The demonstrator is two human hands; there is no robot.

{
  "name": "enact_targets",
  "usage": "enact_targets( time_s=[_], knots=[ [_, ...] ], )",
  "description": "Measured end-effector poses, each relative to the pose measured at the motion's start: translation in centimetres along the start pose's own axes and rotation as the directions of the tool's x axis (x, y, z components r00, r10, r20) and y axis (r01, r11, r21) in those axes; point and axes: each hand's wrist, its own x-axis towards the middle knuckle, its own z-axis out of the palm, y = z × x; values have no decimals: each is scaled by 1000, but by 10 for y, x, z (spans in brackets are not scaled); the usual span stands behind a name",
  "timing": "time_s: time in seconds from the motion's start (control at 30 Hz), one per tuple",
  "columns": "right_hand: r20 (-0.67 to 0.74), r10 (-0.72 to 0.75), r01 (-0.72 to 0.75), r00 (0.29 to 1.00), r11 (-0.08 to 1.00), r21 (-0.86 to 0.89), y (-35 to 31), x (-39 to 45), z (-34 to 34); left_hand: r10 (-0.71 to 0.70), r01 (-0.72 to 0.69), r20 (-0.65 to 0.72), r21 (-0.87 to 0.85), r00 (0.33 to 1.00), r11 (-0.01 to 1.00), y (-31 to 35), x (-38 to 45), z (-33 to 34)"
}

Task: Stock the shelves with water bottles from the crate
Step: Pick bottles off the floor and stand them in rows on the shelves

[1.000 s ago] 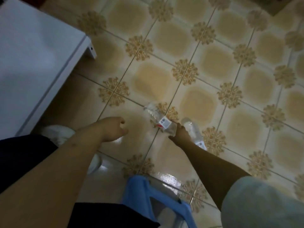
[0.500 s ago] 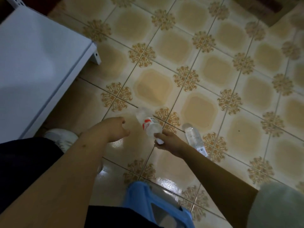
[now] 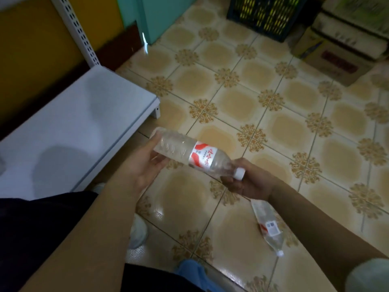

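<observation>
Two bare hands hold one water bottle above a patterned tile floor (image 3: 248, 102), which fills most of the view in beige squares with brown rosettes at the joints. Next in size, a white shelf (image 3: 69, 131) runs along the left side, low to the floor and bare on top, with a perforated white upright (image 3: 75, 28) rising behind it against a yellow and dark wall. At the top edge a dark crate (image 3: 265, 15) with yellow showing through its slats stands on the tiles, and cardboard boxes (image 3: 336, 49) sit just beside it to the right. A blue stool (image 3: 189, 270) shows at the bottom edge between the forearms.

Held crosswise between the hands, the clear bottle (image 3: 189, 152) has a red and white label; its base points up-left toward the shelf and its white cap points down-right. The left hand (image 3: 145, 163) cups the base end with fingers curled around the ribbed body. The right hand (image 3: 250, 182) is closed on the neck, with the cap showing just above the fingers. A second bottle (image 3: 267, 226) lies on its side on the floor near the right forearm, partly hidden by the wrist, cap pointing toward the bottom of the view.
</observation>
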Motion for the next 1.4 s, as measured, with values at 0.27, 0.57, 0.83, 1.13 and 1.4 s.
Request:
enact_targets(
  time_s=[0.27,0.57,0.83,1.13,1.4],
  knots=[
    [-315,-475,324,822,844,-427,-120,29,111,237,-239,87,15,968,971,45,-64,0],
    [60,-626,466,778,511,-722,-171,11,305,509,-414,-44,525,860,744,117,-193,-37],
    [377,-707,703,599,237,-671,-187,-52,466,761,-597,-7,615,648,515,175,-306,-25],
    [668,-568,848,481,107,-520,-151,-52,592,942,-588,-81,763,326,269,243,-378,-67],
    [730,-531,837,430,-68,-542,-115,19,654,923,-123,-182,964,338,235,290,-354,-154]
  ],
)
